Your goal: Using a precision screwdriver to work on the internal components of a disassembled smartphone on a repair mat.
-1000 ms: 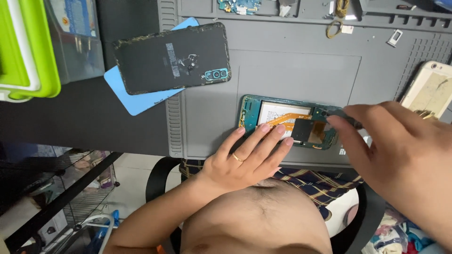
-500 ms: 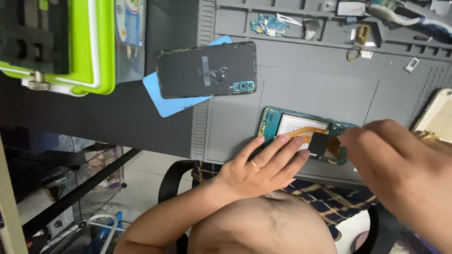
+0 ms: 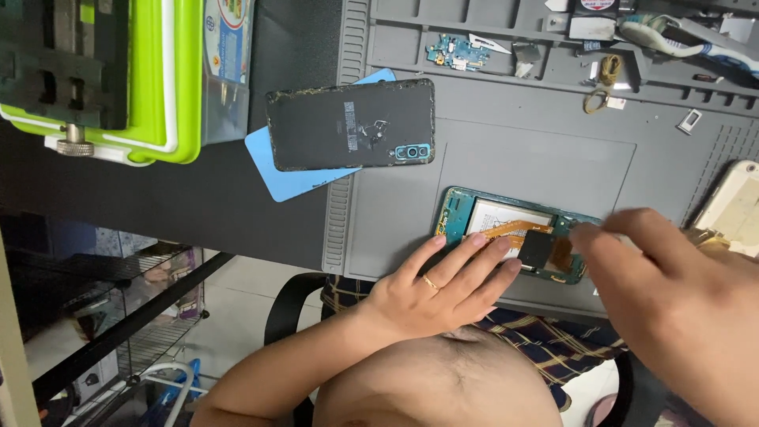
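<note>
Leftmost, at about 10 o'clock in the view, a lime-green tray (image 3: 178, 95) sat on the dark tabletop with a black block on it. Next, toward 11 o'clock, a detached black phone back cover (image 3: 348, 124) lay tilted on a blue card (image 3: 288, 178), overlapping the left edge of the grey work mat (image 3: 538, 162). At 12 o'clock, in the mat's upper compartments, a small green circuit board (image 3: 455, 54) rested among loose small parts.

Near the middle, the left hand (image 3: 439, 289) lay flat with its fingers spread, a ring on 1 of them; its fingertips (image 3: 474, 239) pressed on the near edge of the opened phone (image 3: 506, 229), pinning it to the mat rather than clasping it. The opened phone lay at the hand's 1 o'clock, its teal frame, white battery and orange flex cable showing, with a black square part toward its right end.

At 3 o'clock of that phone, the right hand (image 3: 672, 292) hovered, blurred, its fingertips drawn together just over the phone's right end; whether they pinched anything I could not tell. Farther right, at 2 o'clock, a pale phone (image 3: 739, 202) lay at the mat's edge.
</note>
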